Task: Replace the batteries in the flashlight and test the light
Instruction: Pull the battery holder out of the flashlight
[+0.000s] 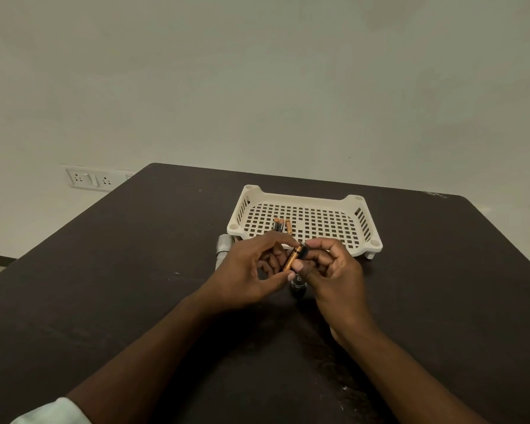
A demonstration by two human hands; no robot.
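Observation:
A copper-and-black battery is held between both hands above the table. My left hand pinches its lower end with thumb and fingers. My right hand grips a black battery holder at the battery's upper end. Under the hands stands a small dark flashlight end cap. The silver flashlight body lies on the table left of the hands, partly hidden by my left hand. Three more batteries lie in the white perforated tray.
The dark brown table stretches around the hands, with its far edge against a pale wall. A white socket panel sits on the wall at the left. A light sleeve shows at the bottom left.

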